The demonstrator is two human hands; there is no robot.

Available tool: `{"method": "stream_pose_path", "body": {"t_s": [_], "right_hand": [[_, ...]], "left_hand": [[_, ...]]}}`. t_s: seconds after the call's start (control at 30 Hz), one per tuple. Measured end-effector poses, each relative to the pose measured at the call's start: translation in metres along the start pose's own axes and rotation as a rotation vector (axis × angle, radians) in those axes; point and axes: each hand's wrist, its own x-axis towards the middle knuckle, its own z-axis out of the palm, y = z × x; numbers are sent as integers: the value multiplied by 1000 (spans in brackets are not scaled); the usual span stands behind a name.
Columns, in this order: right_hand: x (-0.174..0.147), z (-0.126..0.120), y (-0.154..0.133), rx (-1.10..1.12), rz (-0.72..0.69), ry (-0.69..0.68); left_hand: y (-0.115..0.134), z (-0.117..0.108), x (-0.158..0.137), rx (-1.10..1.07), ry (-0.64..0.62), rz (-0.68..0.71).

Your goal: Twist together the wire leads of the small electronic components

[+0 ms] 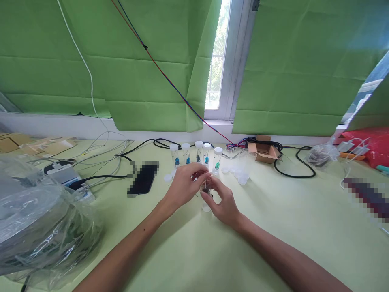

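Note:
Between my hands stands a small clear vial (206,208) with a dark piece inside it. My right hand (226,202) is closed round its upper part, thumb toward me. Over the vial's mouth my left hand (186,183) pinches with thumb and forefinger; what is in the pinch is hidden by the fingers. Behind my hands, several capped clear vials stand in a row, such as the one with a green piece (217,159) and the one with a blue piece (174,155). Thin wire leads rise from the pieces inside them.
Loose clear caps (242,181) lie right of the row. Further back are an open cardboard box (263,151) and black cable (299,176). A dark phone-like slab (144,178) lies to the left, near a plastic-wrapped spool (39,227). A red bag (369,142) sits far right.

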Motion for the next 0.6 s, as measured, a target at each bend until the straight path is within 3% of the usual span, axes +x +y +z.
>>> {"method": "stream_pose_path", "body": {"t_s": [0.27,0.6], "right_hand": [[-2,3,5,73,130,-32],[-3,5,3,297,265,-69]], "left_hand": [[-9,3,-1,-117,54,-86],[-17,17,-8,-244,-13,-166]]}}
